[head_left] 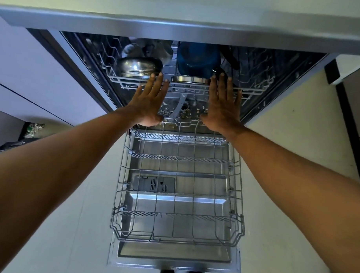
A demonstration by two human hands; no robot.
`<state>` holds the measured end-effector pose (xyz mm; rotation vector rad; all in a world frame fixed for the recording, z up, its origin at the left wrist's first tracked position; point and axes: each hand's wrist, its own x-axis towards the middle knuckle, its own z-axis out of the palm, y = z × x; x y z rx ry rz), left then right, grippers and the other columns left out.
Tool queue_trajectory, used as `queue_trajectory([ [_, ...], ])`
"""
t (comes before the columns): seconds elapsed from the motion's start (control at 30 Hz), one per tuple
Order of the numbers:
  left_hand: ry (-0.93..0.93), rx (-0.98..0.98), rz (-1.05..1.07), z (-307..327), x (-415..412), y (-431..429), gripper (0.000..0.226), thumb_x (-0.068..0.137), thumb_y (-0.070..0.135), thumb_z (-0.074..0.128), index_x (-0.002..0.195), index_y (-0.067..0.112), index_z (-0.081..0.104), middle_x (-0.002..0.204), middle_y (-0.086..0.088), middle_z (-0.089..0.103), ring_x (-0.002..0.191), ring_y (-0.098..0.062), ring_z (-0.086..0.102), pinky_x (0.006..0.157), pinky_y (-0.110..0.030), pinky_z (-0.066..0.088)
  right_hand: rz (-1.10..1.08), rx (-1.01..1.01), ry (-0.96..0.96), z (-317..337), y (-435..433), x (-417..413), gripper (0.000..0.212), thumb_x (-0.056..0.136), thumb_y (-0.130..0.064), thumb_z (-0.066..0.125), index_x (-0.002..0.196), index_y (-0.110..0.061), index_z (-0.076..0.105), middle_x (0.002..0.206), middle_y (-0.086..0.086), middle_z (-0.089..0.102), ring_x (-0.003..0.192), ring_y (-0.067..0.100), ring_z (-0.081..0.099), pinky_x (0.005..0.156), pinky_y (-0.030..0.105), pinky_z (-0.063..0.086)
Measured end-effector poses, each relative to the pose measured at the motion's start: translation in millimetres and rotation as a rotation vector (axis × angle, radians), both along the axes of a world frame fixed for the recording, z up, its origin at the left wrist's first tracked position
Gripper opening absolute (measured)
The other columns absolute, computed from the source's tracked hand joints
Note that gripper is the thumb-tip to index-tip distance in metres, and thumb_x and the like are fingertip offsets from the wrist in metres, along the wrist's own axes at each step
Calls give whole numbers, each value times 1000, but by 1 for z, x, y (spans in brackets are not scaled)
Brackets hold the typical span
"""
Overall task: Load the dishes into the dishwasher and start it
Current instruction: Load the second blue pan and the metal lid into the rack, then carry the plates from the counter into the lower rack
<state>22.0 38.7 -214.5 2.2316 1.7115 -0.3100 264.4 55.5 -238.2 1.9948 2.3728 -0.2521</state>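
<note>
1. Both our hands were open. The left hand [149, 100] and the right hand [222, 103] were held flat with fingers straight, their fingertips at the front rail of the upper rack [252, 92], and they gripped nothing.
2. The upper rack sat inside the dishwasher, under the counter edge [178, 32]. It carried a steel bowl [138, 67] on the left, a blue pot [198, 59] on the right and a shallow steel dish [189, 79] at the front between them.
3. The lower rack [120, 195] stood pulled out over the lowered door [175, 256]. Through its wires we saw the detergent compartment [153, 183].
4. We judged the upper rack to be stiff wire and moderately heavy with its load. The front rail looked like the place to push, evenly with both palms, not the dishes themselves.
5. The steel pieces looked hard and slick, likely to slide or clatter under a sharp shove, so we thought a slow push safest.
6. The lower rack looked light, and we judged its front rim the natural hold
</note>
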Motion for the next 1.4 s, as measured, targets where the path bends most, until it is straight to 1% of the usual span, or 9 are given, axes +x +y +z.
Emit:
queue_trajectory([
  [0.2,-232,43,32,3,-13,-31,102,90,30,67,156,20,-9,164,-4,-14,151,-23,-10,122,-53,12,-1,1,156,8,-26,-4,104,91,-40,68,160,-22,-8,166,7,-19,152,31,-16,122,49,20],
  [0.3,-308,-13,116,-1,-23,-57,86,92,27,65,158,22,10,165,-5,6,147,-24,20,117,-47,25,-27,-103,199,13,-46,-8,88,92,-29,67,161,-25,11,168,3,-12,154,29,-2,110,39,36],
  [0.37,-304,-28,143,-4,-32,-75,63,95,24,61,151,21,34,157,-9,32,131,-24,47,105,-40,41,-38,-213,246,12,-58,-8,62,91,-29,65,149,-25,43,162,7,28,145,30,33,102,38,44],
  [0.4,-281,-49,153,-6,-38,-83,53,95,24,60,145,21,44,151,-9,43,125,-25,54,100,-38,44,-50,-255,270,12,-64,-9,42,89,-29,63,131,-25,61,144,8,53,131,30,52,95,36,49],
  [0.47,-242,-104,163,-10,-48,-100,40,96,24,59,136,22,56,140,-8,57,119,-26,59,97,-37,46,-69,-329,264,15,-79,-10,22,88,-30,61,106,-25,73,114,4,71,109,27,65,88,35,53],
  [0.6,-246,-140,214,-16,-64,-133,28,96,24,57,122,25,66,125,-3,68,106,-21,65,92,-37,52,-82,-440,224,22,-109,-8,27,92,-34,63,116,-24,71,122,3,70,109,24,65,95,38,52],
  [0.97,-338,-181,368,22,-55,-254,24,98,21,56,120,18,68,118,-2,70,90,-10,58,78,-26,45,-61,-504,249,51,-210,0,19,92,-29,64,104,-20,75,101,4,75,91,23,68,80,32,53],
  [1.13,-355,-171,475,49,-57,-307,23,98,20,57,118,16,68,115,-5,70,90,-12,58,78,-26,44,-36,-487,317,79,-235,-21,22,93,-30,64,110,-19,73,106,4,73,96,24,67,85,35,55],
  [1.4,-457,-140,731,83,-98,-372,21,93,17,56,107,19,73,106,-5,72,96,-23,66,84,-30,48,53,-489,328,122,-267,-104,17,92,-31,63,102,-21,73,92,2,72,83,23,65,78,37,57],
])
